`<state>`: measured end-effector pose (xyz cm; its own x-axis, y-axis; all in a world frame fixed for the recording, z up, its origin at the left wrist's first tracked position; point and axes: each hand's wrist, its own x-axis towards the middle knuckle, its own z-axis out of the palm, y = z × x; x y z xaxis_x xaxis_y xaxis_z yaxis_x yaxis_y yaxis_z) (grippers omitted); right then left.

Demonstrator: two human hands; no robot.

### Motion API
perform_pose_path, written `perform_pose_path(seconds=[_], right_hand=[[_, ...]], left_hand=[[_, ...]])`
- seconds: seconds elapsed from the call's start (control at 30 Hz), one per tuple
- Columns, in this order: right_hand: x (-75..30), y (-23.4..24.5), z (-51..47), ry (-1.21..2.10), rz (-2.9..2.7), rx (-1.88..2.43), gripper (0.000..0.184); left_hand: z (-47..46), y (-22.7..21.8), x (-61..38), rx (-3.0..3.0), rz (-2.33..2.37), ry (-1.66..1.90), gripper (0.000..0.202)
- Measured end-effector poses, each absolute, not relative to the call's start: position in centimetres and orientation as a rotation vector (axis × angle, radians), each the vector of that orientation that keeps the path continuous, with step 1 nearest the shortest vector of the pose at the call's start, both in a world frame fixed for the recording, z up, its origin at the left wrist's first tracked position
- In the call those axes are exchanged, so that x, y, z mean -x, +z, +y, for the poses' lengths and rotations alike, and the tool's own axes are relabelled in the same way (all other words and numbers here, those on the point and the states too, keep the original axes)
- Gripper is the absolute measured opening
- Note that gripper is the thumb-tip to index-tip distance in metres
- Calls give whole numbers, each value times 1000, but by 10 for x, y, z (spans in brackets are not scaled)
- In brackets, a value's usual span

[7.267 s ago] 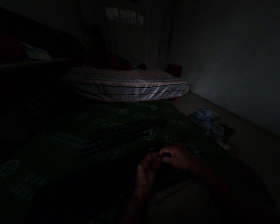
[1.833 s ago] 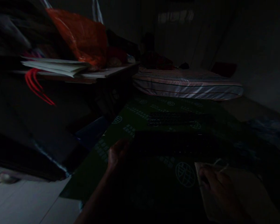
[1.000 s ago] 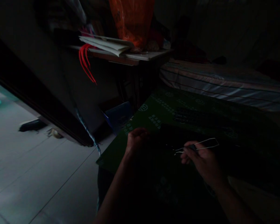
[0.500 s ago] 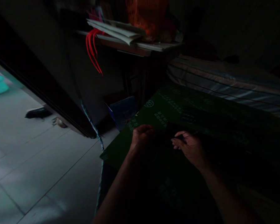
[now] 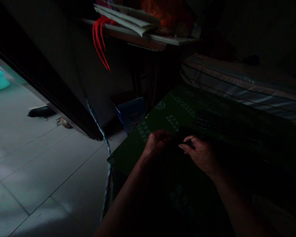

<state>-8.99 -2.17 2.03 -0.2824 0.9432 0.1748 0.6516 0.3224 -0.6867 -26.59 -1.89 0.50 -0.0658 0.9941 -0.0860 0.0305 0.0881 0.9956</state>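
Both my hands are over a dark green board [image 5: 135, 144] printed with pale lettering and globe marks. My left hand [image 5: 158, 141] is closed, its fingers curled toward the right; what they grip is lost in the dark. A little to the right, my right hand [image 5: 198, 151] has thumb and forefinger brought together in a pinch, and whatever sits between them cannot be made out. A black item [image 5: 185, 130] lies on the board between and behind the hands, its shape hard to read. Farther back on the board is a dark, glossy bundle [image 5: 204, 120].
A shelf [image 5: 172, 40] with papers [image 5: 128, 19], dangling red cords [image 5: 98, 46] and an orange bag [image 5: 162, 14] stands behind. A striped mattress [image 5: 236, 85] borders the board. A blue box [image 5: 132, 113], a wrapped cord [image 5: 96, 120] and a dark shoe [image 5: 40, 112] are to the left.
The view has shifted slightly, so the shelf sits higher in the picture. My left hand has moved a little right, nearer my right hand, which keeps its pinch.
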Motion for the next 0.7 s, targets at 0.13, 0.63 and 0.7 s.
perform_pose_path(seconds=[0.13,0.63,0.7], right_hand=[[91,19,-20,628,-2055,1387,27],[99,11,-10,794,-1926,1334,28],[99,11,-10,827,-1931,1323,30]], left_hand=[[-18,0,267,-1390,1288,1110,17],[-19,4,262,-2093,1331,679,21],[-18,3,263,-2098,1350,667,22]])
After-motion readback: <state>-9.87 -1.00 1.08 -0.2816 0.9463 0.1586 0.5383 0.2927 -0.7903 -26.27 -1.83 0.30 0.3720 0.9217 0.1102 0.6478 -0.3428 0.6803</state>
